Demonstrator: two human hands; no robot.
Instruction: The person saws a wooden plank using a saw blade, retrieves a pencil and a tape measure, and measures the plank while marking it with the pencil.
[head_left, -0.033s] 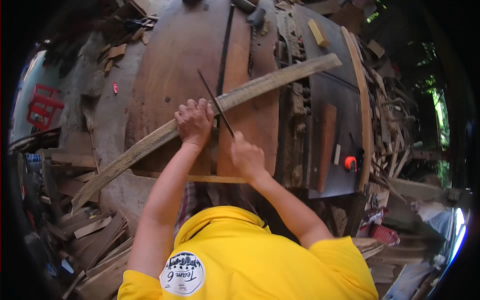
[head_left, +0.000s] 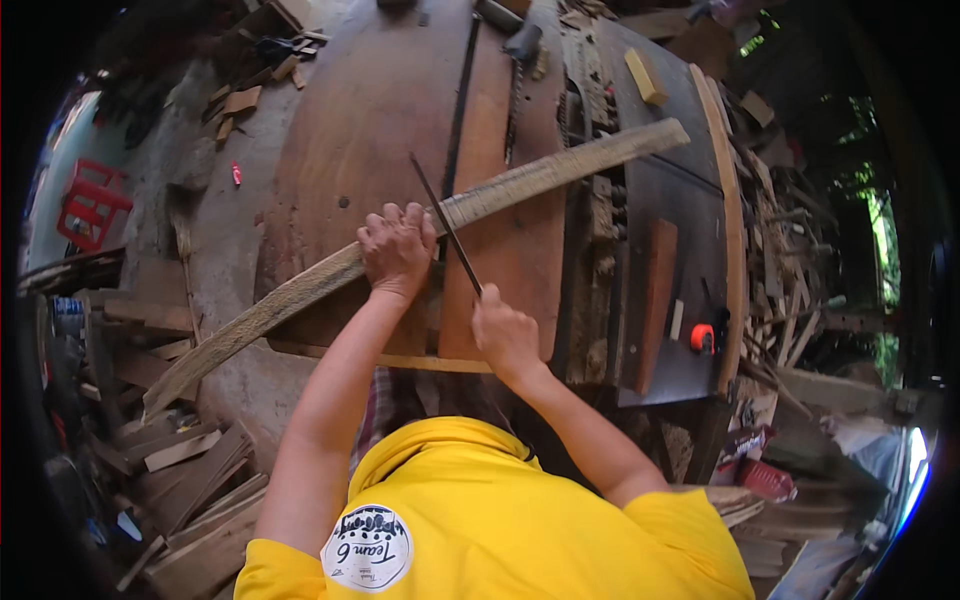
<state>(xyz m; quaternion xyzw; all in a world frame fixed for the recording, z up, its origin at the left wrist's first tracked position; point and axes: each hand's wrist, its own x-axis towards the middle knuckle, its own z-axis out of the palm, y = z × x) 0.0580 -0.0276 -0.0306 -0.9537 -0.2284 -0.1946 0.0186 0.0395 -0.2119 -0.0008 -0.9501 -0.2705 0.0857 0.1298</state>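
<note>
A long rough plank lies slantwise over the wooden worktable, its near left end jutting past the table's edge. My left hand is closed over the plank near its middle, pressing it against the table. Just right of those fingers, a thin dark handsaw crosses the plank, seen almost edge-on with its tip pointing away. My right hand grips its near end, close to the table's front edge. The handle is hidden in that fist, and the depth of any cut does not show.
On the dark metal tabletop at right lie a red-brown wood strip, an orange tape measure and a yellowish block. Scrap wood heaps up at the lower left. A red plastic stool stands at far left.
My right hand and the handsaw have slid slightly back toward me across the plank. My left hand keeps its hold. The whole view has shifted a little.
</note>
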